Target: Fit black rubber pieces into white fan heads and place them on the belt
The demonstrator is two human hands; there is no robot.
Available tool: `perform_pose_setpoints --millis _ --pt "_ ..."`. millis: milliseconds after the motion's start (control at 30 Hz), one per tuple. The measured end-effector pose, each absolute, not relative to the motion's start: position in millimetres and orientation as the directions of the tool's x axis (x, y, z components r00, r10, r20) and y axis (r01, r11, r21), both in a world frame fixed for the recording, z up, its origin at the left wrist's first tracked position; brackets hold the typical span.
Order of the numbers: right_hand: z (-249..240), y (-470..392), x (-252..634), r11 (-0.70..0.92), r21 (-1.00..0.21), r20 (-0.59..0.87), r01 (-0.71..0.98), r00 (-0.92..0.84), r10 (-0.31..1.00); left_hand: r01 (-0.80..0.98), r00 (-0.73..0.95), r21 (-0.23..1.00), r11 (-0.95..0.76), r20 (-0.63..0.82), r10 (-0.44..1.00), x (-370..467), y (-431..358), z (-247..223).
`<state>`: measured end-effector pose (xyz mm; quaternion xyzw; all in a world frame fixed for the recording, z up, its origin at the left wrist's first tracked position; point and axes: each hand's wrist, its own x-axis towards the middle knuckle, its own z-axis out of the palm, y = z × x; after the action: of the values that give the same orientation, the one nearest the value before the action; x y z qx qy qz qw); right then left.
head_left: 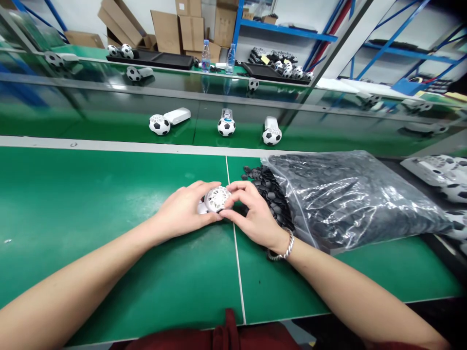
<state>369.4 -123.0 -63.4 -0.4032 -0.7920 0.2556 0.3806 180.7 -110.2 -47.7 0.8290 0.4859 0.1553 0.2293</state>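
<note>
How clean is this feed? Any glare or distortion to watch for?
Head view: glare streaks the bag; hands and white part look fairly clear. Head view: a glossy strip mirrors the bottles; far-right balls look stretched; upper-right corner dark.

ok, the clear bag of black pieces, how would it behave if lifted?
The bag is probably floppy, given its wrinkles. Likely to slump: its contents are small black pieces. Might spill at the left end, where some lie loose.

Both hands (182,208) hold a white piece (218,198) — round, latticed.
</note>
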Motion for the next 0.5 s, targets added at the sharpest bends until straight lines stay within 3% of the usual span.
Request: perform_pose_setpoints --millis 200,500 --pt "-66 -119 370 0.375 -0.846 0.202 0.38 -0.423 0.883 0.727 0.489 0.538 -0.427 0.031 0.872 180 -112 -46" --pt "-60 -110 374 0.449 -0.758 0.25 0.473 -0.425 0.87 0.758 0.46 0.504 -0.413 0.036 0.887 184 -114 -45"
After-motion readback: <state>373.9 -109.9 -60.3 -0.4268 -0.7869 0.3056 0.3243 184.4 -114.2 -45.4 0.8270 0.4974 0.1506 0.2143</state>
